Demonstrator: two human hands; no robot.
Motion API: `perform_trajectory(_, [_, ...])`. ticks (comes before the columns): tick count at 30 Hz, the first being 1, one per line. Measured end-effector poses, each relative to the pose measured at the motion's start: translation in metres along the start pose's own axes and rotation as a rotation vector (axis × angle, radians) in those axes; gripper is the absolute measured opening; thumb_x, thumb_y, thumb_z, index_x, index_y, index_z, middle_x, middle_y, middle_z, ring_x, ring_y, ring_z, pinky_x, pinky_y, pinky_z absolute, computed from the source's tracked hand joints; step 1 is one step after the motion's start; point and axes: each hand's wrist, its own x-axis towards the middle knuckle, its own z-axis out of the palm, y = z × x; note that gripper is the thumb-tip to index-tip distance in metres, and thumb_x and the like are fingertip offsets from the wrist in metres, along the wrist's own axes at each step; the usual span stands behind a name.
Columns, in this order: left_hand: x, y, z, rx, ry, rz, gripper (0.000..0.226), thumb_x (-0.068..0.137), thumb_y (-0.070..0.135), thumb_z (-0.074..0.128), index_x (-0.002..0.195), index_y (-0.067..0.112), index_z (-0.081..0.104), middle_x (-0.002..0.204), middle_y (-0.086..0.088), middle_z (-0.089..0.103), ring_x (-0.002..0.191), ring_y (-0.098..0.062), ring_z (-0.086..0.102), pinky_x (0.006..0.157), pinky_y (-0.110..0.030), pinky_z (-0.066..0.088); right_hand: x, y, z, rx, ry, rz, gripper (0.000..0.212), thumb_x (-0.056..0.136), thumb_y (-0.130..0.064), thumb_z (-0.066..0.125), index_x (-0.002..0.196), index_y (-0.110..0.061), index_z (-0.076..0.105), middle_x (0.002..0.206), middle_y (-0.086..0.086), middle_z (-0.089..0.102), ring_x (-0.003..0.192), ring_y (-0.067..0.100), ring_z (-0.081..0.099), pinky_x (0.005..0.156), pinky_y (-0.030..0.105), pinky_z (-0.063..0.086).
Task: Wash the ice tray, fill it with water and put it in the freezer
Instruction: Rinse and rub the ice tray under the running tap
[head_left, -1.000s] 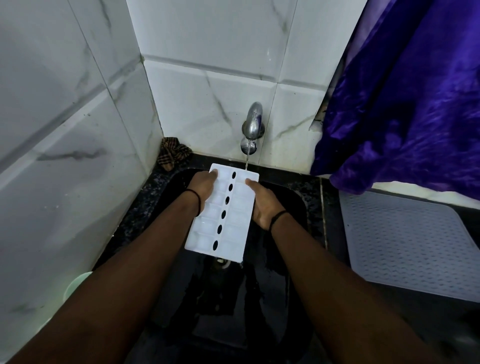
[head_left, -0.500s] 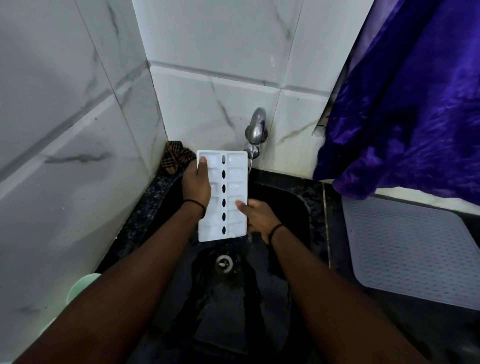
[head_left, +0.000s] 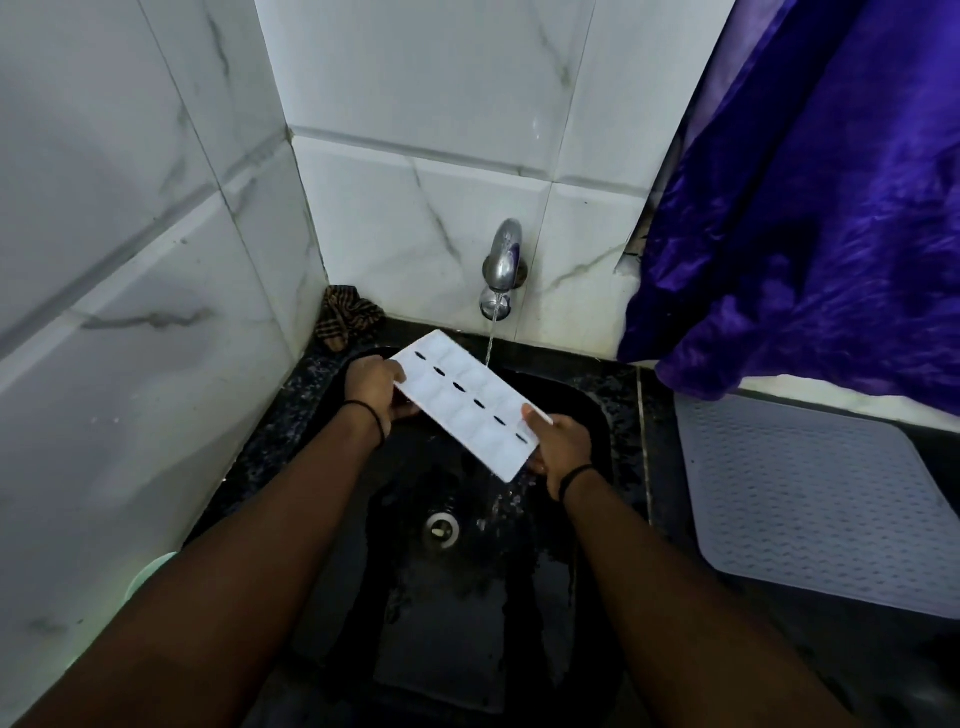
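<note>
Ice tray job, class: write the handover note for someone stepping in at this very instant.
Left hand grips the ice tray at its far left end; right hand holds its near right corner.
The tray sits tilted over the black sink, and the tap stream lands on its far edge.
Done: rinsing is under way.
Left: finish washing, level the tray, fill it, carry it to the freezer, which is not in view.

No text, label, brand, number or sign can be read anywhere in the view.
</note>
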Motion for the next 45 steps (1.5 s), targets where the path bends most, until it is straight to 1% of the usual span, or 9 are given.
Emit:
perform_trajectory(8, [0.009, 0.001, -0.040, 0.165, -0.338, -0.254, 0.034, 0.085, 0.040, 0.059, 0.104, 0.014, 0.070, 0.102, -0.010, 0.073, 0.093, -0.029, 0.068, 0.077, -0.042, 0.056, 0.014, -0.045, 0.008, -0.239, -0.034, -0.319, 0.015, 0.089, -0.014, 0.070, 0.100, -0.004, 0.072, 0.097, 0.010, 0.069, 0.092, 0.021, 0.062, 0.087, 0.037, 0.052])
perform_trajectory(11, [0.010, -0.007, -0.038, 0.205, -0.196, -0.246, 0.036, 0.092, 0.044, 0.056, 0.094, 0.010, 0.067, 0.091, -0.015, 0.068, 0.073, -0.029, 0.067, 0.064, -0.037, 0.057, 0.011, -0.055, 0.020, -0.190, -0.155, -0.115, 0.035, 0.097, -0.029, 0.061, 0.119, -0.002, 0.065, 0.120, 0.016, 0.065, 0.109, 0.029, 0.062, 0.101, 0.046, 0.049])
perform_trajectory(15, [0.014, -0.025, -0.047, 0.265, -0.030, -0.370, 0.028, 0.103, 0.026, 0.037, 0.103, 0.002, 0.049, 0.051, -0.015, 0.059, 0.024, -0.018, 0.049, 0.028, -0.014, 0.036, -0.006, -0.055, 0.018, -0.164, -0.363, 0.388, 0.032, 0.102, -0.024, 0.047, 0.124, -0.002, 0.055, 0.098, 0.019, 0.065, 0.072, 0.035, 0.071, 0.072, 0.049, 0.060])
perform_trajectory(18, [0.008, -0.035, -0.053, 0.198, 0.007, -0.436, 0.029, 0.103, 0.019, 0.030, 0.115, -0.001, 0.048, 0.077, -0.021, 0.064, 0.029, -0.026, 0.054, 0.025, -0.017, 0.035, -0.012, -0.048, 0.016, -0.255, -0.401, 0.453, 0.030, 0.101, -0.012, 0.032, 0.121, 0.004, 0.048, 0.090, 0.022, 0.063, 0.053, 0.031, 0.070, 0.045, 0.031, 0.058])
perform_trajectory(23, [0.016, -0.033, -0.053, 0.174, 0.058, -0.093, 0.038, 0.098, 0.033, 0.050, 0.113, 0.000, 0.061, 0.116, -0.024, 0.062, 0.085, -0.032, 0.061, 0.072, -0.040, 0.056, -0.017, -0.046, 0.017, -0.333, -0.391, 0.325, 0.024, 0.102, -0.013, 0.035, 0.118, -0.004, 0.050, 0.084, 0.012, 0.065, 0.067, 0.019, 0.064, 0.053, 0.027, 0.055])
perform_trajectory(27, [0.012, -0.020, -0.049, 0.206, 0.067, 0.123, 0.032, 0.095, 0.038, 0.054, 0.075, 0.014, 0.063, 0.082, -0.008, 0.067, 0.063, -0.017, 0.063, 0.049, -0.023, 0.049, -0.019, -0.045, 0.015, -0.361, -0.376, 0.168, 0.016, 0.104, -0.020, 0.043, 0.115, -0.012, 0.051, 0.080, 0.010, 0.067, 0.063, 0.020, 0.065, 0.051, 0.025, 0.054])
perform_trajectory(34, [0.015, -0.029, -0.053, 0.273, 0.060, 0.174, 0.033, 0.096, 0.035, 0.052, 0.077, 0.011, 0.063, 0.076, -0.005, 0.064, 0.066, -0.018, 0.061, 0.053, -0.026, 0.046, -0.019, -0.024, 0.017, -0.507, -0.331, 0.047, 0.029, 0.103, -0.028, 0.047, 0.119, -0.006, 0.056, 0.067, 0.008, 0.065, 0.039, 0.010, 0.060, 0.043, 0.018, 0.043])
perform_trajectory(42, [0.017, -0.029, -0.050, 0.365, 0.106, 0.290, 0.032, 0.095, 0.032, 0.055, 0.076, 0.006, 0.056, 0.077, -0.012, 0.056, 0.073, -0.019, 0.052, 0.059, -0.027, 0.042, -0.024, -0.037, 0.009, -0.343, -0.464, 0.197, 0.045, 0.091, 0.015, 0.035, 0.125, -0.004, 0.055, 0.119, 0.014, 0.063, 0.097, 0.028, 0.066, 0.061, 0.033, 0.061])
perform_trajectory(45, [0.018, -0.024, -0.047, 0.344, 0.086, 0.315, 0.032, 0.096, 0.032, 0.053, 0.081, 0.004, 0.057, 0.082, -0.014, 0.056, 0.078, -0.021, 0.052, 0.067, -0.030, 0.042, -0.023, -0.036, 0.012, -0.428, -0.430, 0.085, 0.042, 0.095, 0.011, 0.030, 0.128, 0.000, 0.053, 0.115, 0.025, 0.064, 0.085, 0.031, 0.066, 0.059, 0.032, 0.061])
